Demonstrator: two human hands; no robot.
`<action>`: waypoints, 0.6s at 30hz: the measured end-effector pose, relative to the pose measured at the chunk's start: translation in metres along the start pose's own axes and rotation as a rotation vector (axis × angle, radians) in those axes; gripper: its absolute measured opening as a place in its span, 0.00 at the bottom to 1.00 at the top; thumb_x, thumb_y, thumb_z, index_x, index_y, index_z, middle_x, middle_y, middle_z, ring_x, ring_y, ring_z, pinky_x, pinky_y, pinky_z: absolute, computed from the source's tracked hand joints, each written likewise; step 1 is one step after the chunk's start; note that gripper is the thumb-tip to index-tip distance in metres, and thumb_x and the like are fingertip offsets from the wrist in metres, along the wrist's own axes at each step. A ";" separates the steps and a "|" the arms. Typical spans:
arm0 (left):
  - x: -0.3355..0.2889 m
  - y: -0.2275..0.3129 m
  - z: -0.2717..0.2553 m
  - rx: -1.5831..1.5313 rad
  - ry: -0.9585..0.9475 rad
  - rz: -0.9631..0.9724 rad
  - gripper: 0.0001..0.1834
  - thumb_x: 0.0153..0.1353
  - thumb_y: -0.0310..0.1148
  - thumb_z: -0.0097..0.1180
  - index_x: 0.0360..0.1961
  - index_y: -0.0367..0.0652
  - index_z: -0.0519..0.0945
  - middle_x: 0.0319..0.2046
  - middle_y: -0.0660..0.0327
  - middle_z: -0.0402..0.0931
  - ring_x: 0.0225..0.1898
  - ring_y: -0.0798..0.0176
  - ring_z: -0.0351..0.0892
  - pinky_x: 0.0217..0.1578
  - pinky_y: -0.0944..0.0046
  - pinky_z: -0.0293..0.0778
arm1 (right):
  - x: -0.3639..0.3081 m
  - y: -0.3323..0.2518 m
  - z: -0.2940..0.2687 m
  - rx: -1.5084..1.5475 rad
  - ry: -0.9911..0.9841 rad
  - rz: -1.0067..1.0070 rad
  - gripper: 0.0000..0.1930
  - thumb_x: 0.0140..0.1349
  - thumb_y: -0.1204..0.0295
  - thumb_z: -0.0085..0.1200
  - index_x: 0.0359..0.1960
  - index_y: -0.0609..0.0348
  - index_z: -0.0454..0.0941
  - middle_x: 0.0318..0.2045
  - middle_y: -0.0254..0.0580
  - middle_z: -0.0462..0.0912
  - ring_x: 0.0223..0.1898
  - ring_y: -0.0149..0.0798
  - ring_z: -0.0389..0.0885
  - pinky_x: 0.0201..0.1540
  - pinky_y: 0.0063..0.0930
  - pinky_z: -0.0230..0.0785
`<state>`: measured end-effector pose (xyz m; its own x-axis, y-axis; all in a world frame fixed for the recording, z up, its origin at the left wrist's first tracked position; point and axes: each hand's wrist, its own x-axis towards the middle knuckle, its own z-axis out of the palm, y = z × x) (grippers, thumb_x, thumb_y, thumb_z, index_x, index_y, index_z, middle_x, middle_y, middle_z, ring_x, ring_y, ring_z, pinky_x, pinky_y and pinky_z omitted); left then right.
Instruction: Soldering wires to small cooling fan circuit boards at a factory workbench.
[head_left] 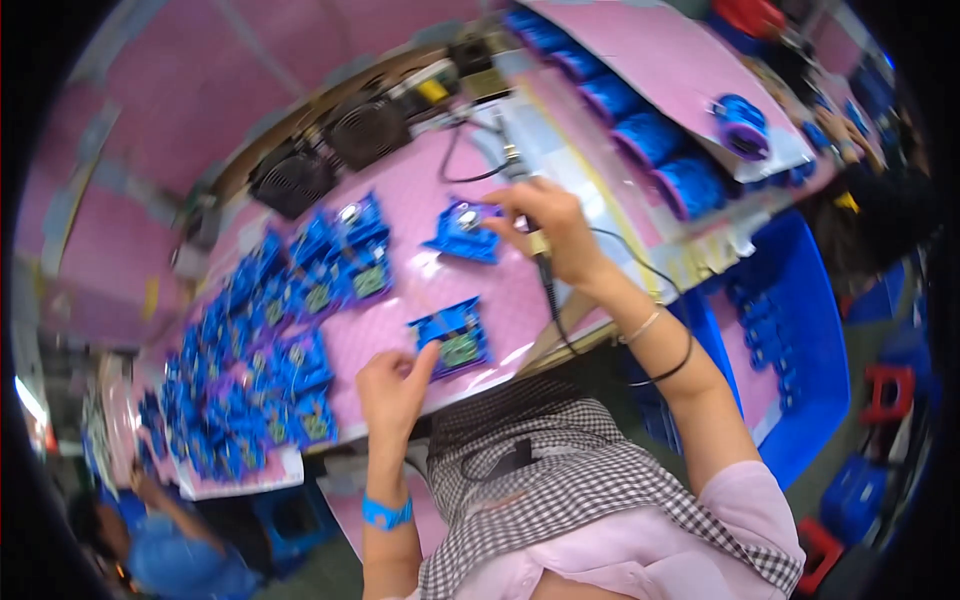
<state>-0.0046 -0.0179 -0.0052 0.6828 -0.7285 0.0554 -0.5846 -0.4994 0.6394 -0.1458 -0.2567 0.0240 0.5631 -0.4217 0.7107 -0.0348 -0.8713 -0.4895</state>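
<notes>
My right hand [556, 228] reaches over the pink table, thumb and forefinger closed on the right edge of a blue-wrapped pack [465, 240] with a pale round spot on top. Beneath that hand lies a pen-shaped tool with a cord, which looks like a soldering iron [541, 262]. Nearer me, a second blue pack [448, 322] shows a green circuit board on its front side. Beside its left edge is my left hand [390, 395], thumb stretched toward the pack and apart from the curled fingers. Whether the thumb touches it is hard to tell.
Several similar blue packs [255, 340] crowd the table's left side. Dark fans [365, 130] line the back. A pink board [640, 60] with one blue roll lies over more blue packs at the right. A blue bin [815, 350] stands right. Other people work at both sides.
</notes>
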 end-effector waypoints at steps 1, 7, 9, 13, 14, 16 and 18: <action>-0.001 0.004 0.000 0.003 -0.008 0.002 0.21 0.53 0.43 0.66 0.20 0.32 0.81 0.15 0.54 0.76 0.18 0.68 0.73 0.21 0.64 0.66 | -0.001 -0.001 0.009 0.094 -0.001 0.018 0.12 0.47 0.74 0.68 0.26 0.60 0.74 0.26 0.39 0.82 0.25 0.37 0.74 0.29 0.29 0.68; -0.016 -0.002 0.002 -0.020 0.027 -0.031 0.19 0.52 0.39 0.66 0.18 0.32 0.80 0.15 0.53 0.76 0.16 0.65 0.74 0.19 0.63 0.66 | -0.007 -0.009 0.042 0.082 -0.290 -0.043 0.11 0.48 0.77 0.63 0.29 0.60 0.72 0.22 0.38 0.75 0.27 0.42 0.74 0.31 0.33 0.68; -0.018 -0.005 0.006 -0.014 0.118 0.089 0.16 0.51 0.36 0.67 0.17 0.33 0.80 0.15 0.53 0.76 0.16 0.61 0.74 0.18 0.62 0.66 | -0.015 -0.015 0.041 0.057 -0.329 -0.039 0.09 0.49 0.77 0.61 0.30 0.60 0.72 0.22 0.39 0.74 0.27 0.43 0.74 0.31 0.34 0.68; -0.012 -0.001 0.007 -0.008 0.128 0.158 0.16 0.50 0.36 0.67 0.17 0.33 0.80 0.16 0.53 0.76 0.16 0.58 0.74 0.18 0.61 0.65 | -0.026 -0.012 0.034 0.120 -0.367 -0.002 0.06 0.48 0.80 0.54 0.28 0.60 0.72 0.20 0.38 0.72 0.29 0.42 0.76 0.32 0.33 0.69; -0.012 -0.001 0.008 -0.006 0.129 0.146 0.16 0.50 0.36 0.67 0.17 0.33 0.80 0.16 0.53 0.76 0.16 0.58 0.74 0.18 0.61 0.65 | -0.028 -0.012 0.035 0.169 -0.378 0.009 0.05 0.48 0.81 0.54 0.27 0.60 0.71 0.20 0.37 0.72 0.29 0.41 0.77 0.32 0.33 0.70; -0.012 -0.001 0.010 0.022 0.124 0.186 0.16 0.50 0.35 0.67 0.17 0.34 0.79 0.16 0.52 0.76 0.16 0.58 0.74 0.18 0.60 0.65 | -0.030 -0.022 0.032 0.274 -0.406 0.044 0.07 0.46 0.82 0.53 0.26 0.59 0.70 0.20 0.37 0.73 0.30 0.41 0.79 0.33 0.30 0.71; -0.015 0.000 0.008 0.037 0.089 0.173 0.17 0.50 0.36 0.68 0.15 0.34 0.78 0.15 0.55 0.75 0.15 0.61 0.72 0.17 0.62 0.63 | -0.033 -0.031 0.026 0.435 -0.493 0.038 0.06 0.48 0.82 0.53 0.25 0.59 0.70 0.20 0.38 0.74 0.29 0.41 0.79 0.34 0.28 0.71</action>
<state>-0.0181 -0.0106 -0.0126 0.6056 -0.7616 0.2307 -0.7113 -0.3881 0.5860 -0.1416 -0.2094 0.0022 0.8839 -0.1954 0.4249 0.2171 -0.6333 -0.7428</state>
